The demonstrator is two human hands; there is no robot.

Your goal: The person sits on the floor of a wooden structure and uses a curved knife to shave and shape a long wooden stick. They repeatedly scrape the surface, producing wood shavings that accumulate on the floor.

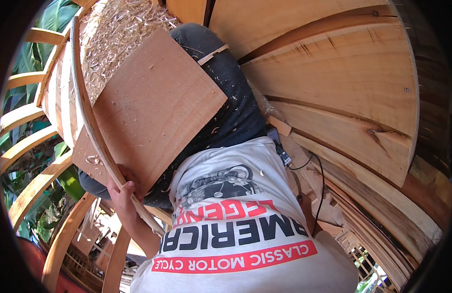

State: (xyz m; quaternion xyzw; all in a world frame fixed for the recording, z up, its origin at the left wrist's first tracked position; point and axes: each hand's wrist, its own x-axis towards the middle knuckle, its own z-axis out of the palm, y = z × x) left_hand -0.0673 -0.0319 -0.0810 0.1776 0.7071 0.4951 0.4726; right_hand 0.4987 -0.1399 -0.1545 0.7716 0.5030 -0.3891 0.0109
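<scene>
My left hand [122, 189] is closed around a long, thin strip of wood [92, 122]. The strip runs up the left side, over the edge of a square flat board [153, 107] that lies across my lap. Wood dust and a few curled shavings are scattered over this board. At my right side, my right hand [304, 201] reaches down by my hip, near a black cable [322, 183]. It is mostly in shadow and its fingers do not show clearly.
Wide wooden planks [328, 73] stand along the right. Wood shavings [123, 34] cover the area ahead. Curved wooden ribs [33, 156] line the left, with plants behind. A small wood stick [213, 54] rests on my knee. A dark corded device [283, 154] sits by my right hip.
</scene>
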